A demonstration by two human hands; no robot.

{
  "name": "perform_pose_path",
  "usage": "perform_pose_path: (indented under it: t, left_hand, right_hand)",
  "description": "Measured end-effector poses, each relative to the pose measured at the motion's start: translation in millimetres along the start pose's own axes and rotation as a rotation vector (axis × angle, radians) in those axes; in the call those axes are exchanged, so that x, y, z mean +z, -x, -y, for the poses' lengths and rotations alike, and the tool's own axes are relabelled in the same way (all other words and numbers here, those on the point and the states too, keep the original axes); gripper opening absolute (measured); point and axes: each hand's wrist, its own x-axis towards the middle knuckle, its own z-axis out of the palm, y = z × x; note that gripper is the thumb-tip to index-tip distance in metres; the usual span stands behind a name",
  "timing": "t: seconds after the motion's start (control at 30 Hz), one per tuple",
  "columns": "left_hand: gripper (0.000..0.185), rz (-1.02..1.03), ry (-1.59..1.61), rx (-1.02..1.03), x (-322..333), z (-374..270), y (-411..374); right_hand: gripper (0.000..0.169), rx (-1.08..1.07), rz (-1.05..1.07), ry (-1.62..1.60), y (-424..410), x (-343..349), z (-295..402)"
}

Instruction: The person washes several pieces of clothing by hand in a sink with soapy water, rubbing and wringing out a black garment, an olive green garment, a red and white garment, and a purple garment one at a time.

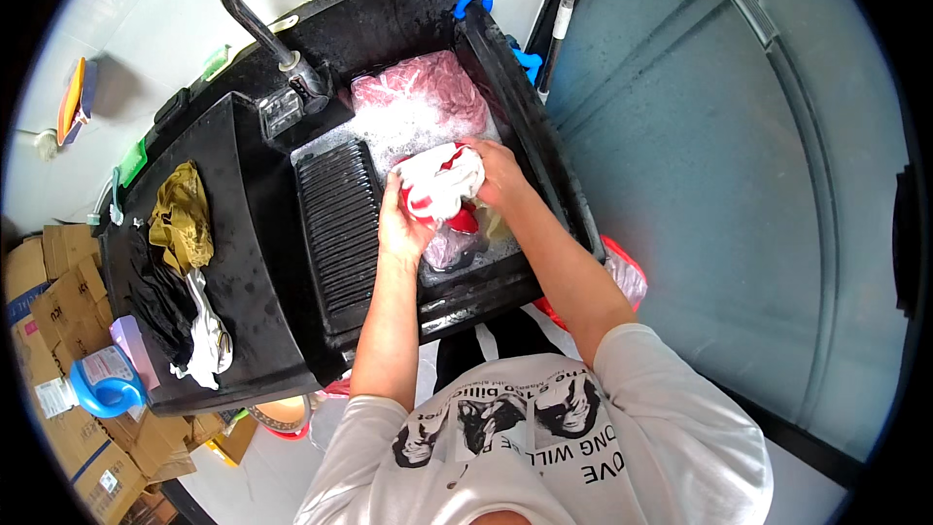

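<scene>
Between my left hand (402,227) and my right hand (498,169) is a bunched, wet white and red cloth (442,179), gripped at both sides above the basin. Soapy water (404,127) with white foam fills the black laundry sink (521,124) under it. Pink fabric (423,84) lies soaking at the back of the water. Below my hands, a paler pinkish cloth (452,246) and a yellowish one (498,226) sit partly in the water. The ribbed black washboard (339,226) slopes just left of my left hand.
A chrome faucet (251,11) arches over the sink's back. On the left ledge lie an olive garment (182,219), a black cloth (157,288) and a white cloth (208,335). Cardboard boxes (73,306) and a blue detergent bottle (109,379) stand farther left. A frosted glass panel (700,160) borders the right.
</scene>
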Motion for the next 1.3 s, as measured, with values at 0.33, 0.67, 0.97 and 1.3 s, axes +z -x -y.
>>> perform_pose_path:
  t: [0.33, 0.67, 0.97, 1.3]
  left_hand:
    - [0.033, -0.037, -0.005, 0.206, -20, 1, -11]
    - [0.022, -0.007, 0.003, 0.238, -27, 3, -16]
    - [0.023, -0.010, -0.097, 0.201, -16, 4, -9]
    - [0.034, -0.218, -0.208, 0.006, -22, 5, -8]
  right_hand:
    - [0.050, -0.618, 0.161, 1.414, 40, -10, -26]
    - [0.028, -0.333, 0.231, 1.227, 72, -31, 35]
    - [0.019, -0.719, -0.023, 1.384, 74, -18, 11]
    - [0.026, -0.918, 0.002, 1.239, 69, 7, 3]
